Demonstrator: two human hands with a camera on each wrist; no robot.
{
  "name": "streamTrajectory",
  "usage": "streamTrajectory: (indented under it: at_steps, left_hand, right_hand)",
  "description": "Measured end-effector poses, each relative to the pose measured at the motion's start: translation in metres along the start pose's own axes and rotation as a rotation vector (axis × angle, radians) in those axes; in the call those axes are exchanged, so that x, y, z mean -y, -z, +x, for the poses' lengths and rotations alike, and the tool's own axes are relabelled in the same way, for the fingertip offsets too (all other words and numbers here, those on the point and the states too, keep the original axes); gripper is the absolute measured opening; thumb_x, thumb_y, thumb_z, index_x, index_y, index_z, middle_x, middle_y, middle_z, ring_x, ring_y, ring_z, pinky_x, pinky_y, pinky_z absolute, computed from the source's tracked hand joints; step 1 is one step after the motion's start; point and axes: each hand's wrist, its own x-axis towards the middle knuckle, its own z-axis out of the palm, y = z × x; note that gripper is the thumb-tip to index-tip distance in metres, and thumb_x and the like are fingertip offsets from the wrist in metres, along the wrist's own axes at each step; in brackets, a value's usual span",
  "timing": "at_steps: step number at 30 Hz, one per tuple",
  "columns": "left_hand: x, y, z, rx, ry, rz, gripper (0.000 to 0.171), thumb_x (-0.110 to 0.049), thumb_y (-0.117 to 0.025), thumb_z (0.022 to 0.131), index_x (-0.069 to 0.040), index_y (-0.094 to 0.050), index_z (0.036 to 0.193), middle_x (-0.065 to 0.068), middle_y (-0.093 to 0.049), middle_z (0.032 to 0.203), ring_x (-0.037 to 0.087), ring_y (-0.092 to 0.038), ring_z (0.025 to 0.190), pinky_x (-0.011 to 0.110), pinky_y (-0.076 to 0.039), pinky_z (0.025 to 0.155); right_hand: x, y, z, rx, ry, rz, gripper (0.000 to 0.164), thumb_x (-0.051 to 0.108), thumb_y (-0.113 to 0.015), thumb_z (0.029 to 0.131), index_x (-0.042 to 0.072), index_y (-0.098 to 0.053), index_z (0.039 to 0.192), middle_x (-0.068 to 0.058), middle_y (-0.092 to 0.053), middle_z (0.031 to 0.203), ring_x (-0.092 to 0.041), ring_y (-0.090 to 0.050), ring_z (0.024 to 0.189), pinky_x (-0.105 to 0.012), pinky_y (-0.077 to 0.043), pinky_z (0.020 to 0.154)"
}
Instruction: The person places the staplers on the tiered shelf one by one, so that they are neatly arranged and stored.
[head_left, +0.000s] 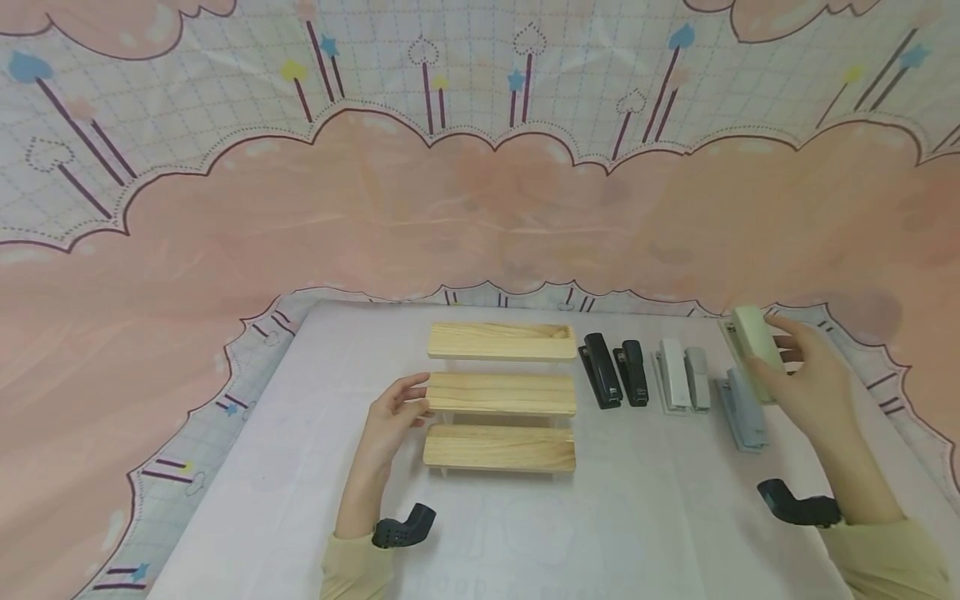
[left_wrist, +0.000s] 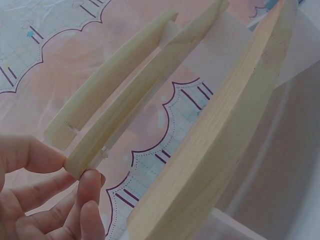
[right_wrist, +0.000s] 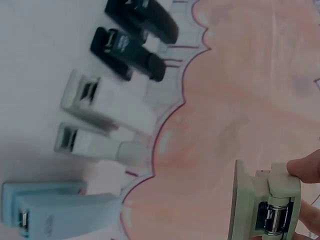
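In the head view a small rack of three stepped wooden shelves stands mid-table. My left hand (head_left: 395, 410) is at the left end of the middle shelf (head_left: 501, 394); in the left wrist view, thumb and fingers pinch that shelf's end (left_wrist: 82, 159). At the right, my right hand (head_left: 813, 379) grips a light green stapler (head_left: 756, 346), its thumb on the near side. The right wrist view shows the green stapler (right_wrist: 275, 205) end-on, its metal parts visible. Beside it on the table is a blue stapler (head_left: 744, 412), partly overlapped by the green one.
Left of the blue stapler, a row holds a small grey stapler (head_left: 697, 379), a white stapler (head_left: 674, 373) and two black staplers, the smaller one (head_left: 634, 372) beside the larger one (head_left: 601, 371). A patterned peach cloth (head_left: 480, 221) lies behind the white table surface (head_left: 300, 433).
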Motion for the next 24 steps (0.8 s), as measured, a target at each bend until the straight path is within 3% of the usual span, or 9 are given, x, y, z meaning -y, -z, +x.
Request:
streamTrajectory:
  at_steps: [6,12,14,21,24]
  left_hand:
    - [-0.001,0.0,0.0,-0.003,0.007,0.009,0.043,-0.005,-0.055,0.09,-0.011,-0.055,0.132,0.017,-0.063,0.12,0.007,-0.062,0.082,0.024,-0.048,0.076]
    - [-0.002,-0.001,-0.001,-0.009,0.015,0.019,0.042,-0.006,-0.055,0.091,-0.013,-0.055,0.132,0.017,-0.063,0.121,0.009,-0.062,0.084,0.025,-0.047,0.077]
    - [-0.002,-0.001,-0.001,-0.009,0.014,0.021,0.042,-0.006,-0.055,0.091,-0.013,-0.055,0.133,0.016,-0.063,0.121,0.009,-0.062,0.084,0.025,-0.047,0.077]
    - [-0.001,0.0,0.0,-0.001,0.016,0.02,0.042,-0.007,-0.055,0.091,-0.013,-0.055,0.133,0.016,-0.062,0.121,0.009,-0.062,0.085,0.025,-0.047,0.078]
    - [-0.001,0.0,0.0,-0.001,0.008,0.02,0.042,-0.007,-0.055,0.091,-0.013,-0.055,0.132,0.016,-0.062,0.12,0.01,-0.062,0.085,0.025,-0.047,0.077]
  right_hand:
    - [0.021,-0.003,0.005,0.007,0.08,-0.008,0.06,0.015,-0.064,0.088,0.007,-0.041,0.143,-0.033,-0.056,0.121,-0.03,-0.053,0.092,-0.014,-0.04,0.053]
    - [0.039,-0.008,0.007,0.031,0.133,0.027,0.06,0.014,-0.064,0.088,0.009,-0.041,0.144,-0.032,-0.056,0.119,-0.04,-0.055,0.093,-0.016,-0.041,0.053]
    - [0.046,-0.009,0.007,0.028,0.155,0.034,0.061,0.013,-0.064,0.087,0.01,-0.042,0.143,-0.031,-0.057,0.119,-0.038,-0.056,0.092,-0.015,-0.041,0.055]
    - [0.065,-0.017,0.01,0.011,0.21,0.048,0.059,0.013,-0.067,0.085,0.012,-0.047,0.14,-0.026,-0.061,0.12,-0.008,-0.05,0.086,-0.012,-0.042,0.059]
    - [0.073,-0.022,0.011,0.027,0.217,0.074,0.059,0.014,-0.067,0.085,0.013,-0.047,0.14,-0.024,-0.06,0.123,-0.011,-0.052,0.093,-0.011,-0.042,0.063]
